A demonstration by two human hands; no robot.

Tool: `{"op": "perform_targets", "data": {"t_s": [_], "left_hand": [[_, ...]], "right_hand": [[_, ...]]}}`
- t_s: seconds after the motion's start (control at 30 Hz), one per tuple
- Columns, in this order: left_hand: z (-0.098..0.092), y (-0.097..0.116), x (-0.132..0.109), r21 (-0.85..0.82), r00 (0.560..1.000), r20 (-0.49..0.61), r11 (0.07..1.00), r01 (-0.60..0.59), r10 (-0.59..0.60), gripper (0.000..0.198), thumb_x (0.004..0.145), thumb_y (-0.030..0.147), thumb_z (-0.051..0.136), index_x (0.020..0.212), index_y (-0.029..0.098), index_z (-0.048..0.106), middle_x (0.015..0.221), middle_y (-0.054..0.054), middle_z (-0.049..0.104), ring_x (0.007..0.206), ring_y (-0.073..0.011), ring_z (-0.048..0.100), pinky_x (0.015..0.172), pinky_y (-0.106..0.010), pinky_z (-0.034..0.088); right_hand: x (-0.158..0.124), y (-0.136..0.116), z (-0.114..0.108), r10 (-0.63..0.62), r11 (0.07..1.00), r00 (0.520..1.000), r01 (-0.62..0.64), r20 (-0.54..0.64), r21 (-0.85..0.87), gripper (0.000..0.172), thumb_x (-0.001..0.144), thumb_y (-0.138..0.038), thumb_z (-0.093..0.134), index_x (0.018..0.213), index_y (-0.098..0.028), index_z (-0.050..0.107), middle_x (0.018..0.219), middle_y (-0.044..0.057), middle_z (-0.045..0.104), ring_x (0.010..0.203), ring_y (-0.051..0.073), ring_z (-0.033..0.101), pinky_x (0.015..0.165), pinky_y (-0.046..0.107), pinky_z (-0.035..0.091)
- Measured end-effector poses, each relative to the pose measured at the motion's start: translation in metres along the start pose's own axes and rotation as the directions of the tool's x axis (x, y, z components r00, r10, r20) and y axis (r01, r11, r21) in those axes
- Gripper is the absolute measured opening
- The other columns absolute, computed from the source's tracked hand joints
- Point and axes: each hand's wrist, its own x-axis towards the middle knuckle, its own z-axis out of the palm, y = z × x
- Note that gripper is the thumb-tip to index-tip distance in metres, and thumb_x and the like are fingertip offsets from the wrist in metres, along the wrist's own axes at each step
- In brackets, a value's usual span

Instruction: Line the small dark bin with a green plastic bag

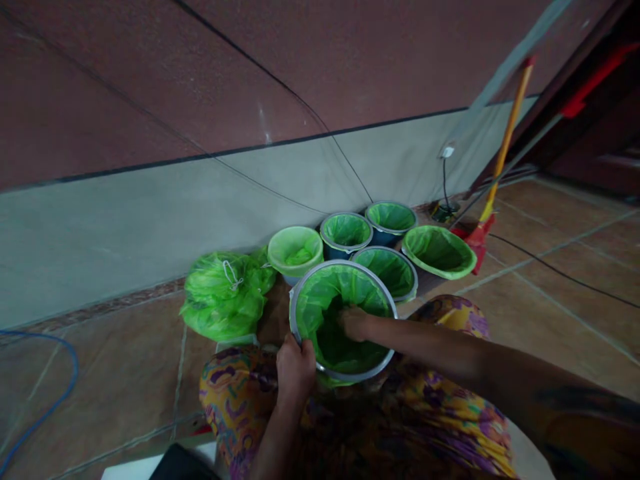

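Note:
A trash bin [391, 303] with a grey rim stands between my knees, lined with a green plastic bag [314, 303] folded over its edge. On the near left side of the rim, my left hand [296, 367] is closed around the edge and the liner. My right hand [354, 324] reaches down inside the bin against the liner; its fingers are lost in shadow, so their pose does not show. Just beyond is another lined bin [415, 283] with a grey rim.
More green-lined bins [346, 217] stand along the wall, including a pale one [295, 231]. At left lies a heap of green plastic bags [225, 293]. A yellow-handled broom [510, 137] leans at right. A blue hose [75, 363] runs over the tiled floor.

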Motion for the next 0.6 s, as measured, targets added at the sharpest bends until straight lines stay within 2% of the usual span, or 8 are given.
{"op": "perform_targets", "data": {"t_s": [0.03,0.07,0.17,0.27,0.37,0.43,0.53,0.6], "left_hand": [[0.001,0.000,0.003,-0.002,1.000,0.001,1.000,0.009,-0.009,0.023,0.091,0.019,0.045,0.097,0.007,0.063,0.094,-0.021,0.073,0.094,-0.0285,0.070,0.074,-0.030,0.046],[0.002,0.001,0.006,-0.005,1.000,0.004,1.000,0.022,-0.022,0.024,0.091,0.019,0.045,0.098,0.006,0.063,0.096,-0.021,0.073,0.096,-0.0288,0.070,0.075,-0.030,0.046],[0.009,0.000,0.021,-0.034,0.997,0.036,0.997,0.069,-0.068,0.029,0.091,0.019,0.043,0.103,0.003,0.064,0.103,-0.023,0.072,0.102,-0.0295,0.068,0.079,-0.031,0.046],[0.019,-0.006,0.041,-0.142,0.987,0.082,0.978,0.150,-0.139,0.031,0.091,0.019,0.043,0.102,0.003,0.066,0.109,-0.025,0.070,0.109,-0.0303,0.066,0.084,-0.031,0.045],[0.030,-0.013,0.060,-0.240,0.963,0.115,0.934,0.264,-0.243,0.033,0.090,0.023,0.044,0.096,0.003,0.069,0.107,-0.029,0.070,0.110,-0.0329,0.065,0.084,-0.034,0.046],[0.037,-0.017,0.070,-0.290,0.953,0.127,0.909,0.300,-0.274,0.034,0.090,0.028,0.046,0.094,0.004,0.070,0.101,-0.028,0.071,0.106,-0.0327,0.067,0.081,-0.034,0.047],[0.046,-0.018,0.078,-0.408,0.952,0.140,0.860,0.305,-0.270,0.031,0.088,0.033,0.052,0.095,0.008,0.070,0.092,-0.023,0.074,0.099,-0.0298,0.070,0.074,-0.032,0.048],[0.053,-0.018,0.081,-0.504,0.959,0.145,0.816,0.283,-0.243,0.030,0.086,0.034,0.056,0.097,0.010,0.070,0.090,-0.021,0.074,0.099,-0.0290,0.070,0.073,-0.032,0.049]], "right_hand": [[0.001,0.004,-0.009,-0.033,0.995,0.998,0.037,0.045,-0.096,0.008,0.084,-0.022,0.071,0.084,-0.014,0.069,0.092,0.005,0.071,0.098,0.020,0.066,0.093,0.040,0.051],[0.001,0.007,-0.016,-0.062,0.981,0.994,0.077,0.088,-0.180,0.010,0.074,-0.014,0.078,0.073,-0.015,0.068,0.090,0.006,0.072,0.106,0.024,0.065,0.099,0.041,0.047],[0.000,0.003,-0.028,-0.134,0.922,0.971,0.195,0.196,-0.335,0.025,0.055,0.007,0.075,0.059,-0.016,0.068,0.084,0.010,0.073,0.111,0.031,0.063,0.111,0.046,0.033],[-0.004,-0.011,-0.035,-0.301,0.831,0.923,0.376,0.238,-0.410,0.021,0.071,-0.006,0.069,0.087,-0.017,0.075,0.105,0.012,0.072,0.114,0.028,0.061,0.109,0.040,0.035],[-0.009,-0.015,-0.040,-0.483,0.758,0.871,0.465,0.085,-0.458,0.031,0.090,-0.021,0.052,0.116,-0.017,0.068,0.116,0.012,0.068,0.115,0.024,0.059,0.106,0.037,0.037],[-0.010,-0.005,-0.037,-0.428,0.834,0.900,0.354,-0.090,-0.423,0.036,0.092,-0.023,0.047,0.123,-0.015,0.063,0.118,0.013,0.066,0.116,0.024,0.057,0.105,0.036,0.038],[-0.004,0.025,-0.017,-0.144,0.967,0.958,0.084,-0.248,-0.239,0.037,0.089,-0.021,0.050,0.124,-0.011,0.059,0.118,0.017,0.064,0.116,0.027,0.057,0.103,0.035,0.039],[0.005,0.049,0.001,0.067,0.996,0.957,-0.079,-0.282,-0.032,0.035,0.088,-0.021,0.052,0.122,-0.012,0.058,0.117,0.018,0.064,0.114,0.028,0.058,0.100,0.036,0.040]]}}
